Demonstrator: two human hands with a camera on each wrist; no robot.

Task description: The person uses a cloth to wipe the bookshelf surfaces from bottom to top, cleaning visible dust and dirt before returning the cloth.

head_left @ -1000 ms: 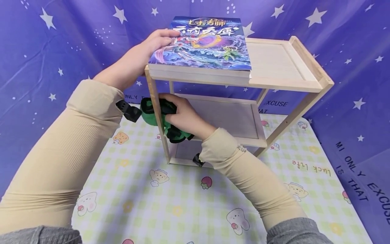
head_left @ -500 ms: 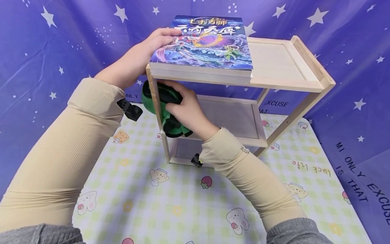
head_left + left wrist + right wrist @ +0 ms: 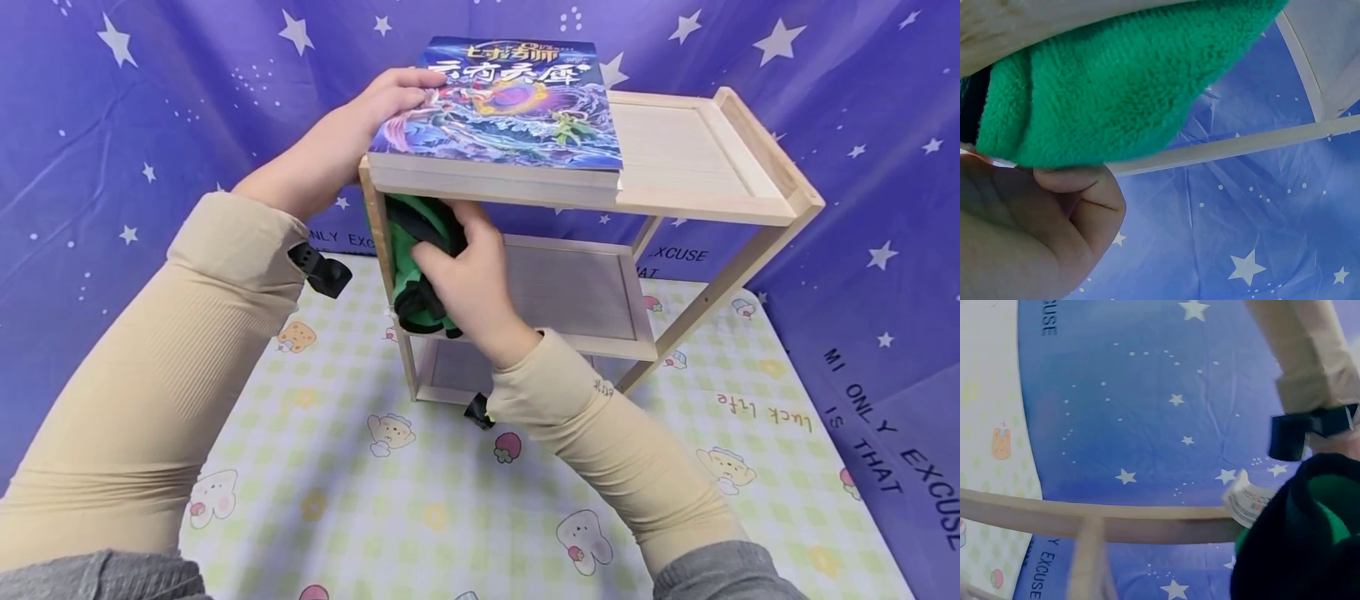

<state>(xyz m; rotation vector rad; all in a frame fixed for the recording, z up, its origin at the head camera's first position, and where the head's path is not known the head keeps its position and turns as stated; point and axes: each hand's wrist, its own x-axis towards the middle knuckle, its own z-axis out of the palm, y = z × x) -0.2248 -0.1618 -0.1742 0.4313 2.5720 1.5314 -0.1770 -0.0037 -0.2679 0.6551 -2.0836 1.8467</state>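
Observation:
A wooden three-tier shelf (image 3: pixel 675 150) stands on the table with a thick, colourful book (image 3: pixel 517 125) lying flat on its top left. At the top left end, my left hand (image 3: pixel 330 137) grips the shelf, fingertips on the book's edge; some of its curled fingers show in the left wrist view. My right hand (image 3: pixel 472 283) holds a green and black plush toy (image 3: pixel 403 254) under the top board, just inside the front left post. Fuzzy green fabric of the toy (image 3: pixel 1116 87) fills the left wrist view's upper part. A white label (image 3: pixel 1249 500) sticks out from it.
The table wears a checked cloth (image 3: pixel 315 467) printed with cartoon figures. A purple curtain (image 3: pixel 150 125) with white stars hangs behind and at the sides. The middle board (image 3: pixel 577 283) and a lower board (image 3: pixel 453 367) lie below the top.
My right hand has raised the plush toy and moved it rightward past the front left post, further inside the shelf. The left hand and the book have stayed nearly still.

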